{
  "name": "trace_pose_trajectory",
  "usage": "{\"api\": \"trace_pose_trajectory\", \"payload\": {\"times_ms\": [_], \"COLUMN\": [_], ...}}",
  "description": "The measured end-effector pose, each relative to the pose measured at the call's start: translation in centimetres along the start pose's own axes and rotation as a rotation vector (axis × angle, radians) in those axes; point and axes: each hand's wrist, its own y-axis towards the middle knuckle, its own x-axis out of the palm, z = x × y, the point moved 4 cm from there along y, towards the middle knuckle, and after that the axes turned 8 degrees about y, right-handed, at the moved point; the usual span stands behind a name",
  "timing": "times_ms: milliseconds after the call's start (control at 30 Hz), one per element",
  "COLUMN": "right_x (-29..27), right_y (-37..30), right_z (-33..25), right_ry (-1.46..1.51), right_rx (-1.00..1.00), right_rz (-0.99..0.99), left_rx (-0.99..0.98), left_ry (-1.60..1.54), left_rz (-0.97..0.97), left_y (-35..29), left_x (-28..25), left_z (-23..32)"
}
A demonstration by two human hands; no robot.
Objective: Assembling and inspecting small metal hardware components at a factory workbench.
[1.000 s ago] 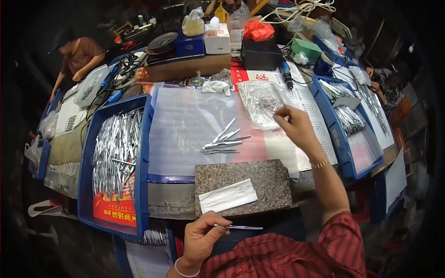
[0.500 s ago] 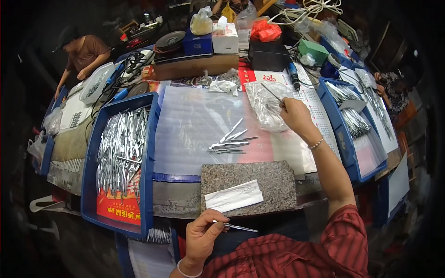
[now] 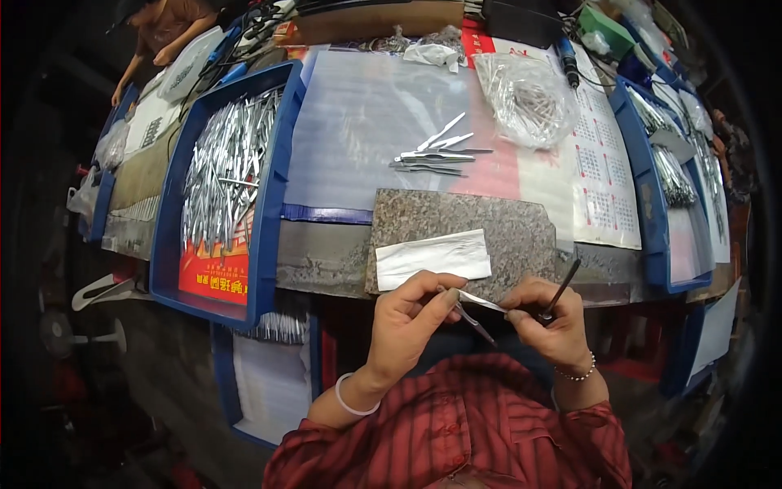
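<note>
My left hand [image 3: 415, 318] pinches a pair of metal tweezers [image 3: 476, 324] at one end, their two arms spread apart. Close by on the right, my right hand [image 3: 552, 319] has its thumb and finger at the tip of one arm. A slim dark rod-shaped tool [image 3: 564, 287] is also gripped in my right hand, slanting up past the fingers; its exact kind is unclear. Just beyond my hands, a folded white cloth or paper [image 3: 436, 257] lies on a speckled stone block [image 3: 521, 232]. Farther back, several tweezers [image 3: 440, 153] lie in a loose pile on a clear sheet.
A blue tray [image 3: 273, 204] heaped with tweezers stands at the left. At the right is another blue tray [image 3: 652, 208] with bundled pieces. A clear plastic bag [image 3: 533, 106] and a blue-handled tool [image 3: 568, 61] lie at the back. A person [image 3: 171, 33] works far left.
My right hand has come back from the plastic bag to my left hand, bringing the dark tool. The tweezers in my left hand now show spread arms. The view has tilted downward.
</note>
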Motion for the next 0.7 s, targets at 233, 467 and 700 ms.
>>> {"api": "trace_pose_trajectory", "payload": {"times_ms": [233, 467, 700], "right_x": [1.6, 2.2, 2.6], "right_y": [-0.9, -1.5, -1.0], "right_z": [0.6, 0.3, -0.9], "right_ry": [-0.035, 0.005, -0.234], "right_rx": [-0.084, -0.099, -0.331], "right_rz": [-0.055, -0.035, -0.063], "left_rx": [0.023, -0.047, -0.067], "left_ry": [0.026, -0.137, -0.241], "left_rz": [-0.018, -0.055, -0.042], "left_y": [-1.3, -1.5, -1.3], "left_x": [0.1, 0.5, 0.2], "left_z": [-0.2, -0.2, -0.2]}}
